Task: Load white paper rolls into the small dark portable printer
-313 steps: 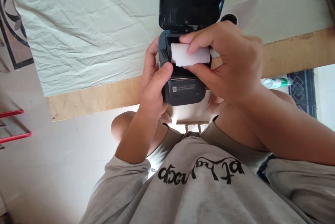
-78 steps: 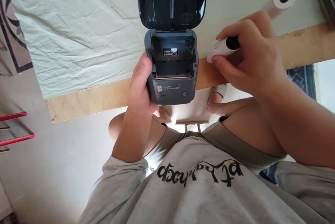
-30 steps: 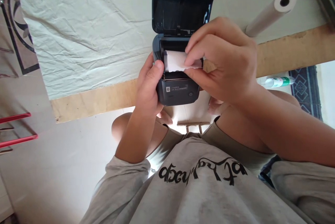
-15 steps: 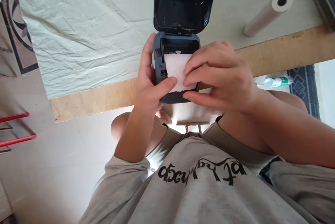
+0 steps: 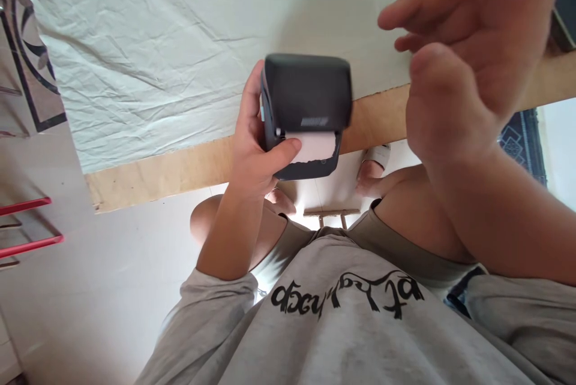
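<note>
My left hand grips a small black portable printer from its left side, over the table's front edge. The thumb presses on the strip of white paper that sticks out under the printer's lid. That lid is folded down over the body; a gap at its front shows the paper, and I cannot tell if it is latched. Up and to the right, my right hand hangs in the air, apart from the printer, its fingers spread and slightly blurred. Nothing shows in it.
A pale, creased cloth covers the table, with a bare wooden edge towards me. Red-ended bars stand at the far left. A dark patterned mat lies on the floor at right. My knees are below the edge.
The printer's lid has swung down from upright over the paper. My right hand has left the paper and moved up and right, now covering the white paper roll's place. My left hand stays put.
</note>
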### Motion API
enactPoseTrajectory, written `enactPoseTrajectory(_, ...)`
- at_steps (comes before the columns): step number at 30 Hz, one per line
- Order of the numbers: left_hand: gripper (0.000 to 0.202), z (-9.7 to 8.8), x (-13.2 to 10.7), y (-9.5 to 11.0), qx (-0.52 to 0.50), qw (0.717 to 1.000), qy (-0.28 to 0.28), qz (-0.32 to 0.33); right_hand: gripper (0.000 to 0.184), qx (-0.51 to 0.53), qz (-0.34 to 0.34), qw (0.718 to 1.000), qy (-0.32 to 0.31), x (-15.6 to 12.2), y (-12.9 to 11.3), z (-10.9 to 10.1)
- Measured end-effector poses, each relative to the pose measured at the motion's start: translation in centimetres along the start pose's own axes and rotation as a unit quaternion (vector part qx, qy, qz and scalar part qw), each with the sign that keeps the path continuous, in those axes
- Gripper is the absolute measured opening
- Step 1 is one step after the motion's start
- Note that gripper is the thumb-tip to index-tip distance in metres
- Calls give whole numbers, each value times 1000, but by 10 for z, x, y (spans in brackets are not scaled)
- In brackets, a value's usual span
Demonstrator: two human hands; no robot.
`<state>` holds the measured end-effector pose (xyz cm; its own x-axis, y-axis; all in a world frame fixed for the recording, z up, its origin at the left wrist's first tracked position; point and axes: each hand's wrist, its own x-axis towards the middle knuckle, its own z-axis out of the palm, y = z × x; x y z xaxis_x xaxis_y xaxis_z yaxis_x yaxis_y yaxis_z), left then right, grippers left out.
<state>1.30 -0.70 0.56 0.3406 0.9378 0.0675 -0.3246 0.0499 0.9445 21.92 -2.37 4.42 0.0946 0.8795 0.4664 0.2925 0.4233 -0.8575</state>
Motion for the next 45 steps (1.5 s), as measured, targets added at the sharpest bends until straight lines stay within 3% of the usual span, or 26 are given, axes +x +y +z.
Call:
enactPoseTrajectory(4,65,4,-2,4,-27,1000,2,-2,35,-13,57,992,-112,0,10,7)
enactPoseTrajectory(7,57,11,-3,4,-36,999,21,13,49,6,84,975,-206,-2,16,12)
enactPoseTrajectory(9,47,16,-4,3,-36,998,50,7,58,23,93,967,-235,-2,18,15)
enactPoseTrajectory(12,35,21,-5,3,-41,996,78,-18,64,21,101,965,-243,-3,18,15)
enactPoseTrajectory(19,32,19,-3,6,-25,997,63,-33,61,69,111,958,-256,-2,20,14)
enactPoseTrajectory(29,37,19,-1,10,-45,997,49,-33,65,13,96,966,-241,-3,21,15)
enactPoseTrajectory(33,52,18,-2,12,-47,994,76,-69,50,24,59,976,-209,-3,17,9)
enactPoseTrajectory(36,52,14,0,8,-50,992,89,-76,40,-4,36,983,-180,-4,14,3)
enactPoseTrajectory(41,46,10,2,6,-57,993,67,-79,48,-48,15,976,-213,-6,14,-1)
enactPoseTrajectory(45,48,9,1,8,-52,993,80,-74,60,-64,34,966,-248,-6,11,1)
